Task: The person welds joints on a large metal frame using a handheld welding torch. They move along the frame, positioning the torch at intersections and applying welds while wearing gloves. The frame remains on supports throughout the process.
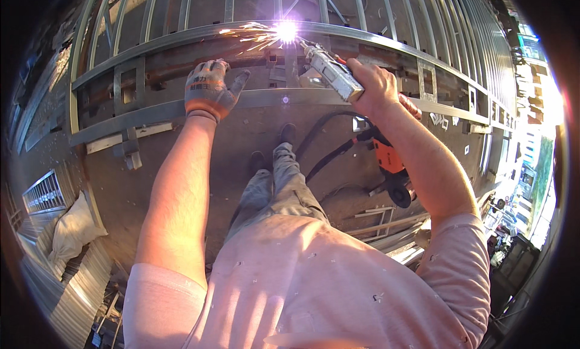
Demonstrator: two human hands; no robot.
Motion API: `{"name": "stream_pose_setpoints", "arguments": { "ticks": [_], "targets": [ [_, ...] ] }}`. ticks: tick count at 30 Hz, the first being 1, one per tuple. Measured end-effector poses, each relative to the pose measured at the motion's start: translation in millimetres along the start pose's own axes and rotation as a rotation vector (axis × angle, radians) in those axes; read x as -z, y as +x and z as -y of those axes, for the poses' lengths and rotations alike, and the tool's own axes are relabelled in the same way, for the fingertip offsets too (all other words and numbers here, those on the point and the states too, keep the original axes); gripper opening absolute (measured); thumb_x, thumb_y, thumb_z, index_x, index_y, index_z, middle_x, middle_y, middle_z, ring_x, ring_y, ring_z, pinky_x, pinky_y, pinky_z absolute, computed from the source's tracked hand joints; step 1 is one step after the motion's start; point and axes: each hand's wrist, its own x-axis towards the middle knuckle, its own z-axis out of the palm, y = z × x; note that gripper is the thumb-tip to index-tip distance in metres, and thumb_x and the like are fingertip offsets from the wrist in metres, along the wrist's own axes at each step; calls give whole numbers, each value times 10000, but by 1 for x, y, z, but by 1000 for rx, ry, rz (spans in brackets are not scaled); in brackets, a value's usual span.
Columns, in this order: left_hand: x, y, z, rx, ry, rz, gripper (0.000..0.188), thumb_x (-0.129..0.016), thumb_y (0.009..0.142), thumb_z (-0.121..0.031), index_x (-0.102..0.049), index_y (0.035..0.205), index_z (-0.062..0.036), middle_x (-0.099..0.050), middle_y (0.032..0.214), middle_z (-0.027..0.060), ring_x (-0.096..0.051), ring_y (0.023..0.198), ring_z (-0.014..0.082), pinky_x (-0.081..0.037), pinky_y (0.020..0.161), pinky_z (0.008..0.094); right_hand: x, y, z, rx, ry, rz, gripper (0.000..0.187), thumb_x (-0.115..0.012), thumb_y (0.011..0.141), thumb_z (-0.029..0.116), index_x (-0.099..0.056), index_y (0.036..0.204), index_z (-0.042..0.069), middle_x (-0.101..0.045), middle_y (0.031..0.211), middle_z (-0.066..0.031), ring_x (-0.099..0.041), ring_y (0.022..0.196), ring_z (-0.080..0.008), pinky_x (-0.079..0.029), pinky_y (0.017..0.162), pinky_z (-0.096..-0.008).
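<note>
1. A pale metal frame (362,33) of long rails and slim parallel bars stretches across the ground (241,137); it should prove stiff, heavy as a whole and hot near the light, with rails well away from there the safer handhold.
2. An orange-and-black machine (388,156) sits on the right, a dark cable (329,160) beside it.
3. A boxy, pale handheld torch (332,74) angles its tip toward the frame; it looks rigid and manageable one-handed, best held by its rear body.
4. The grey-and-orange gloved left hand (210,90) hovers near or rests on the rails, thumb apart, fingers curled forward; whether it grips anything cannot be told.
5. The bare right hand (376,88) is wrapped around the torch's rear end.
6. A white-violet glare (286,32) blazes at the tip, hiding any contact, as sparks (257,36) fly left.
</note>
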Motion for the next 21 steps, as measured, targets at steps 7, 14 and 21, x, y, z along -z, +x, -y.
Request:
{"name": "stream_pose_setpoints", "arguments": {
  "ticks": [7, 14, 21],
  "targets": [
    [-1, 0, 1, -15, 6, -23, 651, -683, 961, -651, -754, 1187, -45, -751, 1197, 143, -683, 1203, 342, -512, 1091, 492, -1, -2, -2, 0, 3, -25, 313, -760, 875, 333, -652, 1115, 163, -774, 983, -132, -755, 989, -398, -594, 846, -535],
    [-1, -1, 2, -27, -7, -55, 640, -686, 958, -654, -761, 1155, -50, -765, 1169, 138, -699, 1171, 344, -522, 1076, 496, -1, -1, -4, -11, -6, -9, 313, -763, 871, 320, -645, 1108, 155, -770, 977, -130, -754, 997, -399, -593, 843, -538],
    [-1, -2, 2, -21, -20, -57, 624, -677, 968, -645, -765, 1143, -53, -763, 1166, 133, -695, 1171, 339, -521, 1075, 489, -2, -2, -8, -6, -16, -3, 335, -781, 852, 291, -629, 1114, 148, -768, 997, -131, -749, 1012, -403, -590, 848, -538]
  ]
}}
